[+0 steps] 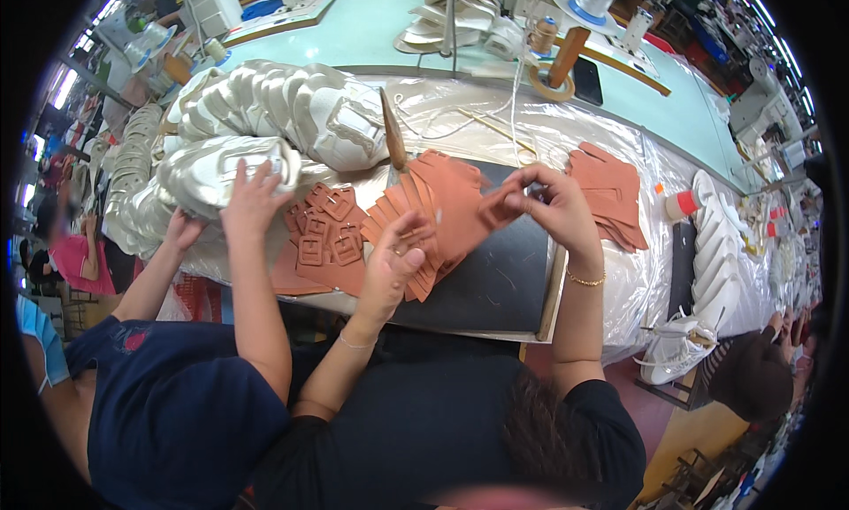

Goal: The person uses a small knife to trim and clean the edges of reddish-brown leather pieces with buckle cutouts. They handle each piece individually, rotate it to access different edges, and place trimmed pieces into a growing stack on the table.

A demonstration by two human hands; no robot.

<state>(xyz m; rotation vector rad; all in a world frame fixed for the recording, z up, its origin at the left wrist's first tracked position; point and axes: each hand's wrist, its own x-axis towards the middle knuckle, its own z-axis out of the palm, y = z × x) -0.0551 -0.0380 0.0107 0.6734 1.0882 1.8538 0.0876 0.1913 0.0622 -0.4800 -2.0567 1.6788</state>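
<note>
My right hand (557, 205) pinches a brown piece (497, 209), probably light and flexible; grip at one edge. My left hand (391, 267), fingers loosely spread, is at the fanned stack (447, 196).

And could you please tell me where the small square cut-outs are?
In the head view, the cut-outs lie in a pile left of centre, just left of the fanned reddish-brown sheets and the left hand.

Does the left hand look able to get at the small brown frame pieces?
Probably yes: the left hand is just right of the frame pieces, with nothing visibly blocking; a co-worker's hand is on a white shoe.
</note>
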